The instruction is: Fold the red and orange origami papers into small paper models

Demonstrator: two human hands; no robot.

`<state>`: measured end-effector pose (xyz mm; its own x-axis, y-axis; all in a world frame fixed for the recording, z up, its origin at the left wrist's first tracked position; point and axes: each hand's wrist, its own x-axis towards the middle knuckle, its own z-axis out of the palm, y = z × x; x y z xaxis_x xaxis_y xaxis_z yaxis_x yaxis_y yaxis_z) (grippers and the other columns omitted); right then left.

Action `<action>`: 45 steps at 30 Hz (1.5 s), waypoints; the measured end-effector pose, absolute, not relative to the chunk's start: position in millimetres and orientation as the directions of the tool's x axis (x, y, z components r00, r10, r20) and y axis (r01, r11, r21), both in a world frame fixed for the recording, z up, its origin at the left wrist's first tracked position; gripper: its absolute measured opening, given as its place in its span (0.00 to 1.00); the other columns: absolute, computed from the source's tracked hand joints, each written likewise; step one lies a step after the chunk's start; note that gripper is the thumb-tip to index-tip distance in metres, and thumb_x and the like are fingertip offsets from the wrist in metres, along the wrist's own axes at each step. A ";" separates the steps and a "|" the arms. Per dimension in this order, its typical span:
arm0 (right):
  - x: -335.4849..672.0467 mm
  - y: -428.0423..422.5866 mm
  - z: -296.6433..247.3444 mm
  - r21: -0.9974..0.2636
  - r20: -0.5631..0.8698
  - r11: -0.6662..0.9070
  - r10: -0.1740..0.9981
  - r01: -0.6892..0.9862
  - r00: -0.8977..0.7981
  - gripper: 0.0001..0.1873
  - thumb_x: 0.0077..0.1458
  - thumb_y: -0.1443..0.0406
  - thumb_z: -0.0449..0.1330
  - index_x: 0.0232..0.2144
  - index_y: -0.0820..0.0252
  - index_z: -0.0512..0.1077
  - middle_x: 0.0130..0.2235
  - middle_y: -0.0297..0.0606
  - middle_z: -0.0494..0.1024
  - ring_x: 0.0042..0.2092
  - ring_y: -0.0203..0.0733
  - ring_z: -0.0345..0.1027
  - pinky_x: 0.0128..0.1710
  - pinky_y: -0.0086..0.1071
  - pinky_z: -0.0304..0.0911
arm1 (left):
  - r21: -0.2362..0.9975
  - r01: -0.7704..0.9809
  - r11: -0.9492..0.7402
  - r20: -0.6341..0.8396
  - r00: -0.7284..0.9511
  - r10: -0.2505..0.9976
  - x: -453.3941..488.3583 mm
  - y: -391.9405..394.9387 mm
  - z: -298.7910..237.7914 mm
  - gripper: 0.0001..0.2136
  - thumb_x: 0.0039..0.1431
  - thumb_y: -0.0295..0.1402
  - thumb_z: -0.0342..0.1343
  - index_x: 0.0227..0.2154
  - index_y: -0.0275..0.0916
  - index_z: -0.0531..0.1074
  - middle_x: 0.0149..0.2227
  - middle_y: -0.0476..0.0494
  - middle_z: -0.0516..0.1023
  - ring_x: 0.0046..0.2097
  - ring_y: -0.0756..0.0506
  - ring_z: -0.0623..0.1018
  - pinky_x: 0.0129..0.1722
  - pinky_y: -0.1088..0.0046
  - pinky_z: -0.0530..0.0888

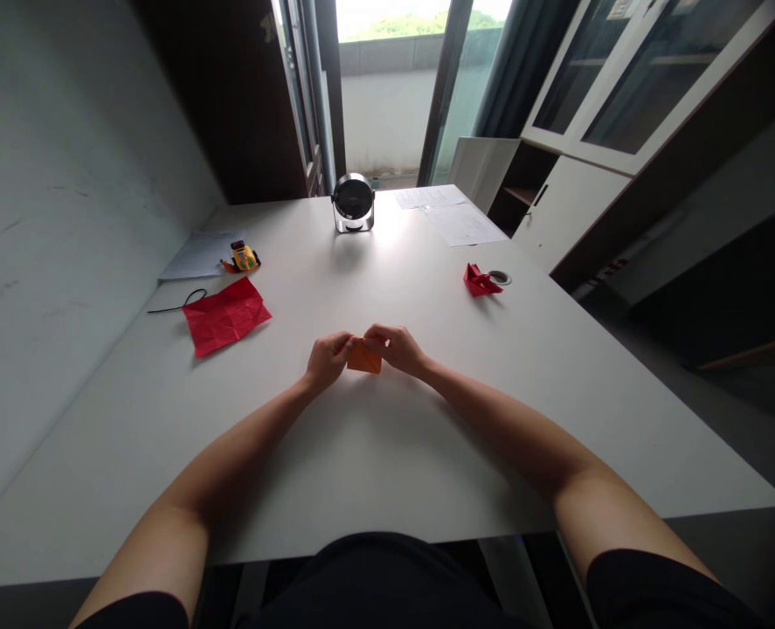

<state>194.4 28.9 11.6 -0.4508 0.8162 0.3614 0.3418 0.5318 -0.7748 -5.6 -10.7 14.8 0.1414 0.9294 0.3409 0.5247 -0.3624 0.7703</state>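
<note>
A small folded piece of orange paper [364,359] is held between both hands just above the white table [387,463]. My left hand [328,358] pinches its upper left edge, fingers closed. From the other side, my right hand [397,347] grips the top right part between thumb and fingers. A crease runs slantwise across the paper's face. The fingertips hide its top edge in part.
Left lies a creased red paper sheet [226,316] by a black cable [177,306] and a yellow toy vehicle [244,257]. Right are a folded red paper figure [480,280] and a tape roll [500,277]. A round black fan-like device [353,199] and printed sheets [466,224] sit behind.
</note>
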 end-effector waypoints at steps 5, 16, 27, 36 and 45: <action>196.3 32.6 11.0 -0.822 0.339 0.476 0.851 0.314 -0.402 0.12 0.60 0.58 0.58 0.30 0.60 0.74 0.26 0.32 0.76 0.28 0.34 0.66 0.30 0.27 0.59 | 0.848 0.428 -0.313 0.330 0.036 0.943 -8.3 -7.0 12.7 0.18 0.66 0.46 0.52 0.28 0.38 0.75 0.24 0.49 0.70 0.29 0.49 0.67 0.28 0.74 0.61; 197.1 38.1 5.8 -0.908 0.283 0.372 0.884 0.194 -0.373 0.16 0.59 0.52 0.59 0.29 0.59 0.70 0.26 0.33 0.75 0.27 0.34 0.66 0.28 0.28 0.62 | 0.982 0.055 -0.182 0.181 0.016 0.983 -9.3 2.0 1.8 0.18 0.61 0.49 0.57 0.32 0.36 0.75 0.29 0.47 0.74 0.31 0.49 0.71 0.30 0.75 0.66; 196.0 34.4 7.2 -0.947 0.166 0.283 0.839 0.154 -0.518 0.18 0.55 0.51 0.63 0.30 0.60 0.69 0.27 0.34 0.75 0.29 0.36 0.69 0.29 0.28 0.62 | 0.987 -0.021 -0.159 0.159 0.011 0.987 -9.0 1.6 1.7 0.17 0.58 0.47 0.61 0.33 0.35 0.78 0.30 0.46 0.77 0.33 0.48 0.73 0.35 0.74 0.70; 192.9 37.8 -0.7 -0.949 0.100 0.242 0.838 0.202 -0.537 0.14 0.55 0.55 0.61 0.30 0.60 0.71 0.26 0.31 0.74 0.28 0.35 0.65 0.28 0.29 0.59 | 0.983 0.039 -0.178 0.177 0.028 0.984 -7.2 -0.5 6.7 0.17 0.60 0.48 0.58 0.36 0.36 0.78 0.33 0.45 0.77 0.35 0.47 0.74 0.37 0.73 0.70; 192.1 32.7 -0.8 -0.961 0.097 0.231 0.799 0.154 -0.593 0.16 0.56 0.53 0.61 0.33 0.60 0.70 0.26 0.31 0.74 0.27 0.34 0.64 0.27 0.28 0.59 | 0.981 -0.005 -0.192 0.191 -0.071 0.979 -11.5 5.0 0.1 0.16 0.57 0.48 0.62 0.31 0.37 0.75 0.31 0.47 0.76 0.35 0.48 0.74 0.37 0.74 0.70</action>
<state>192.1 32.7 -0.8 -0.5933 0.7992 0.0969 0.1538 0.2307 -0.9608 -11.5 5.0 0.1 -0.0714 0.9790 0.1911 -0.0050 -0.1919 0.9814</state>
